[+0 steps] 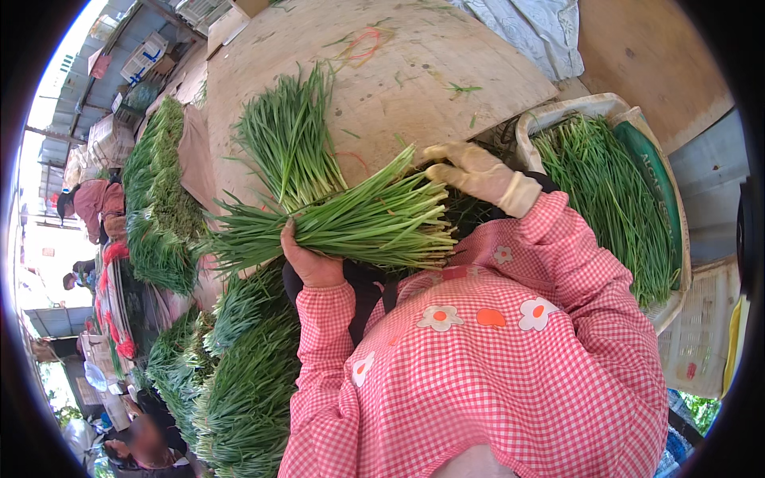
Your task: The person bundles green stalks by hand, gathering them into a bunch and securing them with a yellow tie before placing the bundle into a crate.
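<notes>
My left hand [312, 261], bare, is closed around a thick bunch of garlic chives [362, 223] held level in front of my body. The green tips point left and the pale stem ends point right. By those stem ends is my right hand [478, 177], in a cream glove, with its fingers stretched out and apart. It holds nothing that I can see; whether the fingertips touch the stems I cannot tell. Just beyond the held bunch, another bunch of chives [287, 135] lies on the wooden board [430, 88], its stem ends toward me.
To my right stands a white plastic crate [527, 135] full of loose chives [602, 195]. Large heaps of chives [251, 382] lie to my left. Red string [365, 46] and leaf scraps lie on the board. Other people [100, 207] are farther off at left.
</notes>
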### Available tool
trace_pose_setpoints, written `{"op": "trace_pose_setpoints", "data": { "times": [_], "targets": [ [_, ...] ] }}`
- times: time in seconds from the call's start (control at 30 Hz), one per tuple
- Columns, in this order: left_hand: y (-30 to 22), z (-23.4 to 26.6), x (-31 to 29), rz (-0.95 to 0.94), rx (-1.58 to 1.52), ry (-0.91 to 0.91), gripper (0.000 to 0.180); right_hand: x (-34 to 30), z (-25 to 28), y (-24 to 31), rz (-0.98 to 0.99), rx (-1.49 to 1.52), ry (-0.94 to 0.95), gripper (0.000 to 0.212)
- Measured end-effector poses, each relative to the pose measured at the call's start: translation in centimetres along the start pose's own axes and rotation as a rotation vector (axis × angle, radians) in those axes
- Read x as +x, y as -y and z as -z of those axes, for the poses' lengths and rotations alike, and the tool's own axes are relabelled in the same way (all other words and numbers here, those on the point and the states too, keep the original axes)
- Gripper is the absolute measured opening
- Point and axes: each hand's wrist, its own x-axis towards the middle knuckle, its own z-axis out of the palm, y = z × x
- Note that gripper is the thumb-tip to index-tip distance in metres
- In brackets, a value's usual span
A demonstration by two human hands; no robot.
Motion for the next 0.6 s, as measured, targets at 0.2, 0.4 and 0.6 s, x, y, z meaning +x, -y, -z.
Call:
{"op": "trace_pose_setpoints", "data": {
  "times": [0.2,0.4,0.6],
  "targets": [
    [1.3,0.8,0.2,0.029,0.053,0.021,0.027,1.7,-5.6,1.8,0.043,-0.025,0.088,0.029],
    [1.5,0.4,0.3,-0.019,0.093,-0.043,0.027,0.1,-5.6,4.9,0.182,0.829,-0.032,0.022],
    [-0.2,1.6,0.7,-0.023,-0.006,-0.089,0.031,-3.7,3.0,6.0,-0.155,1.342,0.074,0.031]
  ]
}}
